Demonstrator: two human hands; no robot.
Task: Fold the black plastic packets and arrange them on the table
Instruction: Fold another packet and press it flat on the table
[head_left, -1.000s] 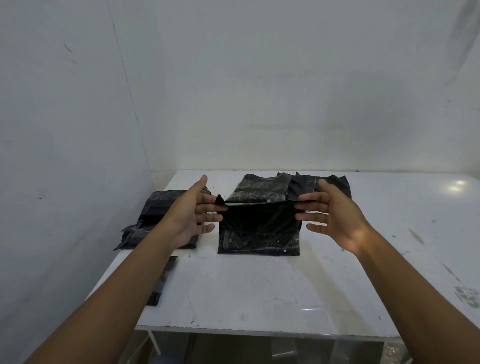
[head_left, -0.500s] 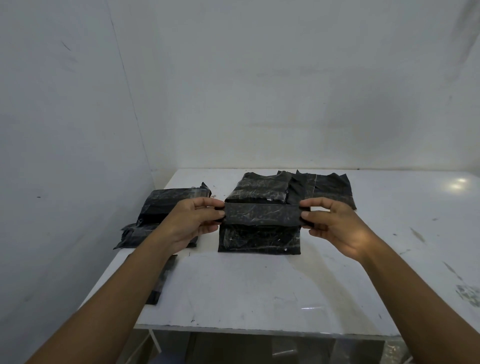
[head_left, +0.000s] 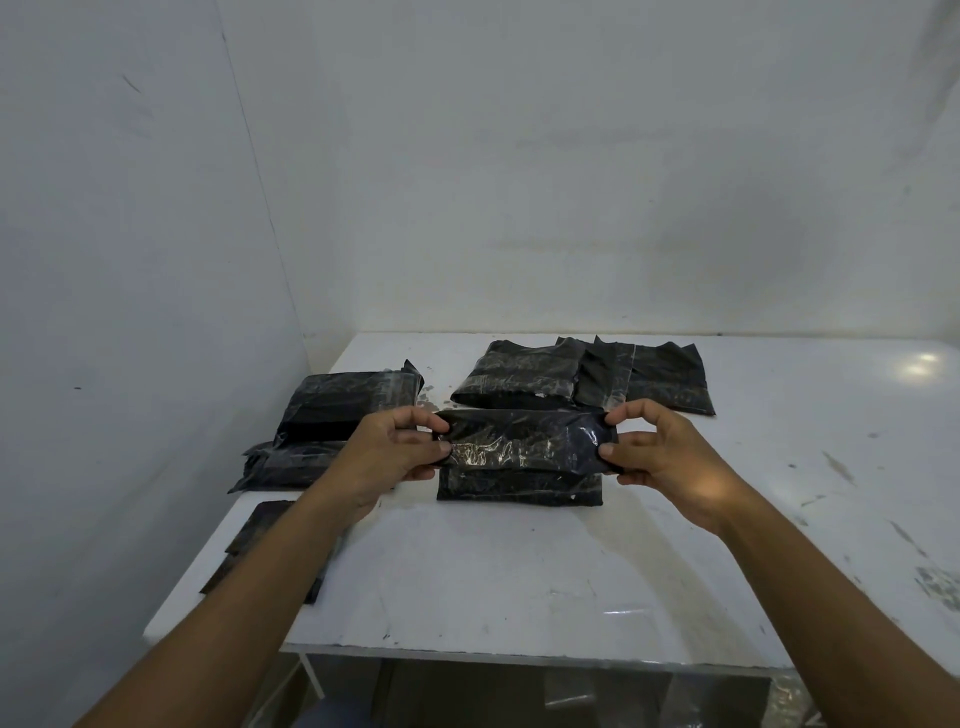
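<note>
Folded black packet (head_left: 524, 441) spans between left hand (head_left: 395, 457) and right hand (head_left: 670, 467), each pinching one end, just above another packet (head_left: 519, 489) on the table (head_left: 519, 582); one second earlier, fingers were spread.

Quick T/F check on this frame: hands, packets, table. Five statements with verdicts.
1. Left hand and right hand pinch opposite ends of one black packet. True.
2. The right hand is empty. False: it pinches the packet's right end.
3. A stack of packets sits at the left of the table, by the wall. True.
4. The table is black. False: it is white and scuffed.
5. The table's far side holds no packets. False: folded packets lie there.
</note>
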